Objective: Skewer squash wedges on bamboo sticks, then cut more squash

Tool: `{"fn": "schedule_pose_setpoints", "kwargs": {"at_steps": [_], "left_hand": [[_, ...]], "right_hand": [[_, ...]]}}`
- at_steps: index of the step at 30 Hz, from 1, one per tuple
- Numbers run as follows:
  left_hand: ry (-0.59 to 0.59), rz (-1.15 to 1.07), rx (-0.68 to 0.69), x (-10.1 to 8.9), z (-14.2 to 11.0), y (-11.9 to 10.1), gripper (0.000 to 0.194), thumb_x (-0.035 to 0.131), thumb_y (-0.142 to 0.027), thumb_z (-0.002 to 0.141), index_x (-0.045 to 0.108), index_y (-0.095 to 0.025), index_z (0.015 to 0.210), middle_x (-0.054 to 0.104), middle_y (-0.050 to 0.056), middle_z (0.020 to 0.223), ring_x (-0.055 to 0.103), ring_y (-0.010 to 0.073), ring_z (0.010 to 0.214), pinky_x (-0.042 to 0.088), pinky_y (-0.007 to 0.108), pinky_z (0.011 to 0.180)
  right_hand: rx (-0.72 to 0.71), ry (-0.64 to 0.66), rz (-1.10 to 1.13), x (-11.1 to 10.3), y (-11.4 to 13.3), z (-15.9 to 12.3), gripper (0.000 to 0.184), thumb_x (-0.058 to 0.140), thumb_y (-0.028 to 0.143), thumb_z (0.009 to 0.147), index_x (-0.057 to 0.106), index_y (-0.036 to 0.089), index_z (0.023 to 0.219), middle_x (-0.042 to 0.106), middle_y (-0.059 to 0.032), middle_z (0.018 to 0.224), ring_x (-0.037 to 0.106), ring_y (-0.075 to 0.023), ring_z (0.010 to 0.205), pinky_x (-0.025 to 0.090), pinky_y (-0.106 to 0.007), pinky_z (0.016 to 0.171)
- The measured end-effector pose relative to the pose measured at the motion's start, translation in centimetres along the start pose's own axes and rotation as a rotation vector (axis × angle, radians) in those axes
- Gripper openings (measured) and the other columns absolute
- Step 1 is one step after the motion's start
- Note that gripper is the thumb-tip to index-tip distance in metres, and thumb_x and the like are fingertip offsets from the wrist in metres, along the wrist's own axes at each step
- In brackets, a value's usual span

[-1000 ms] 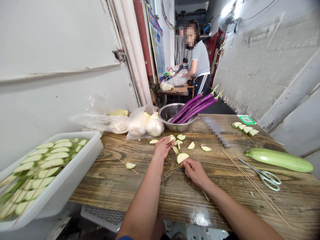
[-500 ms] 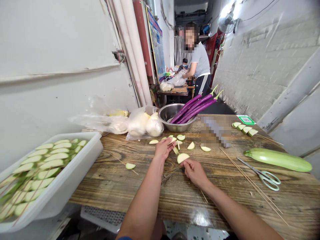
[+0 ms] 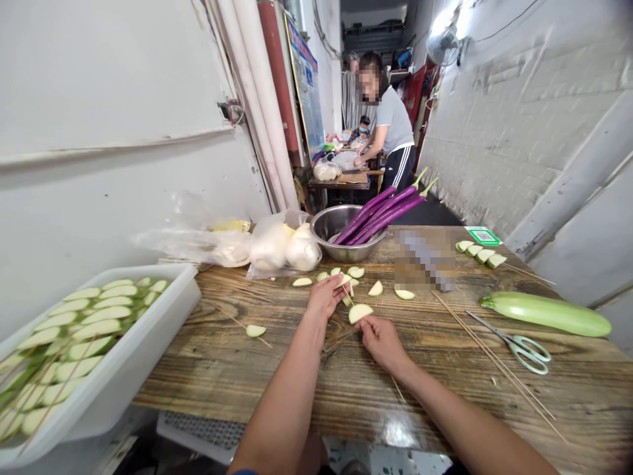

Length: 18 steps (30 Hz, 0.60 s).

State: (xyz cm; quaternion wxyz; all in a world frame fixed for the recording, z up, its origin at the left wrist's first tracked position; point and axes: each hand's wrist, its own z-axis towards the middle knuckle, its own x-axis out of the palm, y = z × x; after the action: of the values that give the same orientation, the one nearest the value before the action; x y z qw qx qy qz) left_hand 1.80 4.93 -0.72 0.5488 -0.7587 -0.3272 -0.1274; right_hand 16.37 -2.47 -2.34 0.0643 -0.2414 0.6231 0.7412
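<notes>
My left hand (image 3: 324, 300) pinches a half-round zucchini slice (image 3: 343, 281) over the middle of the table. Facing it, my right hand (image 3: 383, 340) is closed on a thin bamboo skewer (image 3: 397, 388) just below another zucchini slice (image 3: 361, 313), which is threaded on it. The skewer's upper end points at the slice in my left hand; whether it touches or enters that slice I cannot tell. Several loose slices (image 3: 375, 288) lie just beyond my hands. One more slice (image 3: 256, 330) sits by a skewer to the left.
At left stands a white tub (image 3: 180, 290) of skewered slices. Bagged white items (image 3: 301, 249) and a steel bowl (image 3: 324, 241) with purple eggplants (image 3: 373, 214) line the back. Scissors (image 3: 524, 349), a whole zucchini (image 3: 546, 313) and loose skewers (image 3: 494, 359) lie right, near a blurred knife-like object (image 3: 428, 260). A co-worker (image 3: 393, 122) stands behind.
My hands keep nearly the same pose, the left slice tilting slightly by the skewer's end. The view has shifted a little. The co-worker bends lower, and the plastic bag there has sunk.
</notes>
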Motion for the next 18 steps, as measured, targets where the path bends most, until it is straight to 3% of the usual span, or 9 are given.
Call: {"fn": "schedule_pose_setpoints", "kwargs": {"at_steps": [18], "left_hand": [[-0.053,-0.045,-0.180,0.41,-0.19,0.22,0.002,0.054,-0.007,0.077,0.055,-0.008,0.078,0.065,0.010,0.066,0.064,0.0153,0.060,0.054,0.026,0.062]], "right_hand": [[0.024,-0.033,0.058,0.53,-0.83,0.18,0.030,0.037,0.032,0.077,0.059,0.016,0.067,0.040,0.0049,0.040,0.037,-0.0108,0.040,0.026,-0.021,0.044]]}}
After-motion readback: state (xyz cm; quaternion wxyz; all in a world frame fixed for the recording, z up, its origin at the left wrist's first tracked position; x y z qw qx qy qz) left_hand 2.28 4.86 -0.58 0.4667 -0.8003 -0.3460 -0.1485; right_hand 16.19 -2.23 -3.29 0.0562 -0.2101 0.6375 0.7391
